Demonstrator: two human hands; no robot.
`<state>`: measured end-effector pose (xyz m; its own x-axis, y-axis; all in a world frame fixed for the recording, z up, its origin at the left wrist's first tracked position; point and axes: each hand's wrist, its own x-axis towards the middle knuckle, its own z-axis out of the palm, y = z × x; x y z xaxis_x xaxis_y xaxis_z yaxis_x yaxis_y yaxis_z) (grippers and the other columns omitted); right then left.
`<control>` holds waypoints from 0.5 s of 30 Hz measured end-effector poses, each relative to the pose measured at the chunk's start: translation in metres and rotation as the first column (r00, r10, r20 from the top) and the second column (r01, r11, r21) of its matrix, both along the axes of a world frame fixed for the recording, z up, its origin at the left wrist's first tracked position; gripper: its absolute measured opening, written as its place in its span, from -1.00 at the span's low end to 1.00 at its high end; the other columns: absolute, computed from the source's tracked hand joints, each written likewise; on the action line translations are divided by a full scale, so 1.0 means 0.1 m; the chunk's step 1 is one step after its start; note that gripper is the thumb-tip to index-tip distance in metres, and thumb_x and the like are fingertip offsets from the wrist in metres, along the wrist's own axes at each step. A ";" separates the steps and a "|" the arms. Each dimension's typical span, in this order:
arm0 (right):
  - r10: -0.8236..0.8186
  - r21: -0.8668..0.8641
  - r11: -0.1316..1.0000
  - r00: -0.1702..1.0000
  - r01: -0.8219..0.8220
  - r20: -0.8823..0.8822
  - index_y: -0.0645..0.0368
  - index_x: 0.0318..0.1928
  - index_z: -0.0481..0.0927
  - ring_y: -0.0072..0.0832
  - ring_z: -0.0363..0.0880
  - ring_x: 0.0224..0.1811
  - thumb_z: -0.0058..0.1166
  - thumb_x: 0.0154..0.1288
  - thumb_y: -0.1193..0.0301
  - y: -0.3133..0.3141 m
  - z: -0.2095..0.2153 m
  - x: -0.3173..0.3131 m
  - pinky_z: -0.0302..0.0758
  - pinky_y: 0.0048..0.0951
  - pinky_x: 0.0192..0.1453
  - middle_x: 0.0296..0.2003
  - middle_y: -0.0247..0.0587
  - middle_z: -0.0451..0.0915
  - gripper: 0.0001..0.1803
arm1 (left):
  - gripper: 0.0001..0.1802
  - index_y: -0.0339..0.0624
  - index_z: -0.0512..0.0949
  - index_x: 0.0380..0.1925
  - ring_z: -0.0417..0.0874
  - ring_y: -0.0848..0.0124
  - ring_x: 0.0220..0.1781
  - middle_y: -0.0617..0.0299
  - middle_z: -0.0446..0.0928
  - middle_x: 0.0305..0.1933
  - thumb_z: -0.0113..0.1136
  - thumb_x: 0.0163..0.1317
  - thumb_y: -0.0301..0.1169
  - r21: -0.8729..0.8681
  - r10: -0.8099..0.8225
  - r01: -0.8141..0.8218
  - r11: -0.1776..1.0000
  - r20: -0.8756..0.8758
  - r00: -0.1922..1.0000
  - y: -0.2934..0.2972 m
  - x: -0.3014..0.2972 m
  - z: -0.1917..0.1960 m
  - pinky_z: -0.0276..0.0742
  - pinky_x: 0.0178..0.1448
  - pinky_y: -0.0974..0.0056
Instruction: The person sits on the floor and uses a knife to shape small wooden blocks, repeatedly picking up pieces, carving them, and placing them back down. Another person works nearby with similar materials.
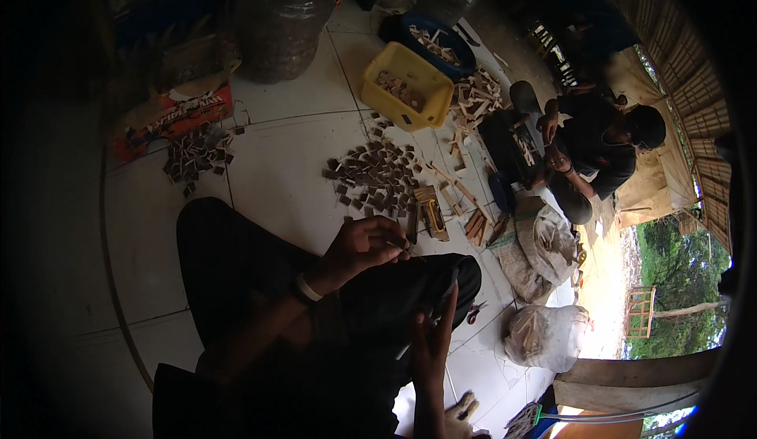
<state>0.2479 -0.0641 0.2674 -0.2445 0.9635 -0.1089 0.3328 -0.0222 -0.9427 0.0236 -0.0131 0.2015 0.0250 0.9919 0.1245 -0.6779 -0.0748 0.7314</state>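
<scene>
Over my crossed, dark-trousered legs, my left hand is raised with its fingers pinched together. A small thin piece seems to stick out at the fingertips, too dim to name. A pale band circles that wrist. Lower and to the right, my right hand is closed around a dark, slender object, mostly hidden by fingers and shadow. Beyond my left hand lies a heap of small dark square pieces on the tiles. Beside the heap is a yellow-framed wooden block.
A yellow tub and a blue basin hold wooden pieces. A second pile of squares lies by an orange box. Scissors lie right of my knee. A co-worker sits at the right, near sacks.
</scene>
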 end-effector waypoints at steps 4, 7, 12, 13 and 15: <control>0.086 0.109 0.990 0.996 -0.088 0.028 0.08 0.73 -0.14 -0.40 0.55 0.17 -0.01 0.63 0.51 0.03 -0.15 -0.21 0.47 -0.32 0.34 0.17 -0.13 0.53 -0.16 | -0.68 -0.28 0.56 0.10 0.76 0.27 0.17 0.09 0.69 0.09 0.30 0.38 -0.51 -0.068 0.109 -0.107 0.992 0.031 0.994 -0.04 0.05 0.10 0.66 0.24 0.21; 0.148 0.096 0.983 0.986 -0.156 0.078 0.13 0.72 -0.17 -0.50 0.55 0.05 0.01 0.60 0.53 0.06 -0.20 -0.32 0.51 -0.41 0.23 0.07 -0.19 0.54 -0.13 | -0.69 -0.33 0.56 0.11 0.75 0.23 0.21 0.03 0.69 0.13 0.29 0.40 -0.54 -0.071 0.150 -0.142 0.987 0.120 0.981 -0.06 0.09 0.16 0.68 0.31 0.17; 0.141 0.117 0.981 0.985 -0.152 0.101 0.14 0.72 -0.15 -0.53 0.55 0.01 -0.02 0.61 0.56 0.04 -0.14 -0.38 0.53 -0.50 0.08 0.06 -0.20 0.54 -0.15 | -0.69 -0.35 0.58 0.12 0.72 0.25 0.25 0.03 0.69 0.12 0.32 0.42 -0.55 -0.060 0.140 -0.135 0.989 0.098 0.985 -0.14 0.13 0.20 0.66 0.37 0.16; 0.140 0.108 0.983 0.987 -0.149 0.083 0.15 0.72 -0.14 -0.54 0.55 0.01 -0.03 0.61 0.57 0.03 -0.13 -0.40 0.53 -0.52 0.05 0.05 -0.20 0.54 -0.16 | -0.68 -0.36 0.59 0.12 0.71 0.26 0.25 0.03 0.69 0.12 0.33 0.41 -0.54 -0.082 0.122 -0.114 0.990 0.098 0.988 -0.16 0.12 0.21 0.66 0.37 0.16; 0.126 0.117 0.984 0.988 -0.136 0.090 0.16 0.71 -0.09 -0.50 0.53 0.00 -0.04 0.58 0.60 0.02 -0.12 -0.41 0.51 -0.47 0.08 0.04 -0.20 0.53 -0.18 | -0.66 -0.41 0.60 0.10 0.72 0.37 0.20 0.06 0.70 0.10 0.41 0.40 -0.49 -0.084 0.124 -0.119 0.989 0.068 0.990 -0.18 0.12 0.22 0.66 0.33 0.30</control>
